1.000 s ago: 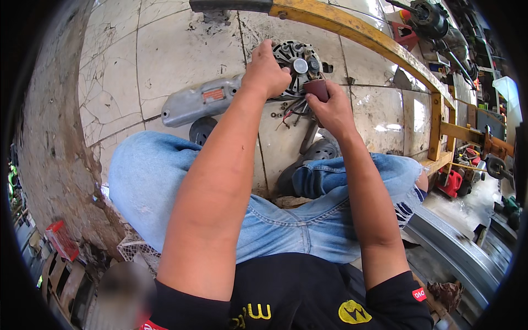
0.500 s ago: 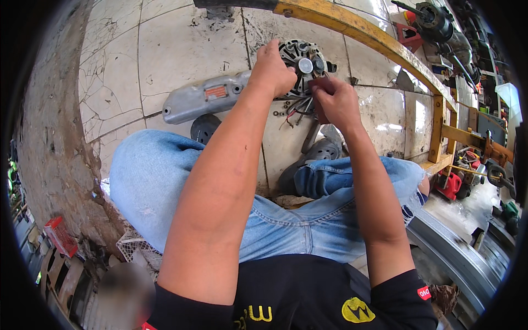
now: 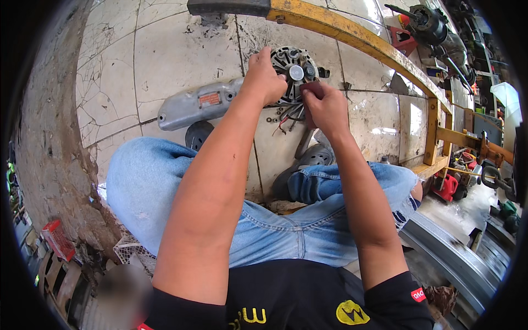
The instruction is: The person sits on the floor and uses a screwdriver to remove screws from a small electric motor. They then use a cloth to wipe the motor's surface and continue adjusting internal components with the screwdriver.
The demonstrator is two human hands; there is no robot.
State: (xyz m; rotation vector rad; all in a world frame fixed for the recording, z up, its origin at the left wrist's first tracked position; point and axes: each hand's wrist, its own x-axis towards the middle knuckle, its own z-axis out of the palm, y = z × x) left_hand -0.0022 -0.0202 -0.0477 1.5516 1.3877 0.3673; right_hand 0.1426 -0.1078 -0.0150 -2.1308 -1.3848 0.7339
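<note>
On the tiled floor in front of me lies a round, vented metal part that looks like an alternator point(image 3: 296, 73), with a silver round cap at its middle. My left hand point(image 3: 264, 80) grips its left edge; some of the fingers are hidden behind the rim. Pinched in my right hand point(image 3: 329, 107) is a folded dark-red sheet that looks like sandpaper point(image 3: 312, 92), its upper end against the lower right of the alternator. Loose wires point(image 3: 284, 123) stick out below it, close to several small nuts point(image 3: 270, 119).
A silver metal cover point(image 3: 184, 108) lies left of the alternator, partly behind my left forearm. A yellow steel frame point(image 3: 352, 34) crosses the floor beyond and to the right. A flat bar-like handle point(image 3: 304, 143) lies near my shoe point(image 3: 317, 156). Machine parts point(image 3: 429, 27) stand at the far right.
The whole view has shifted slightly, so everything appears a little further left. Both hands keep their hold, and the red sheet remains against the alternator.
</note>
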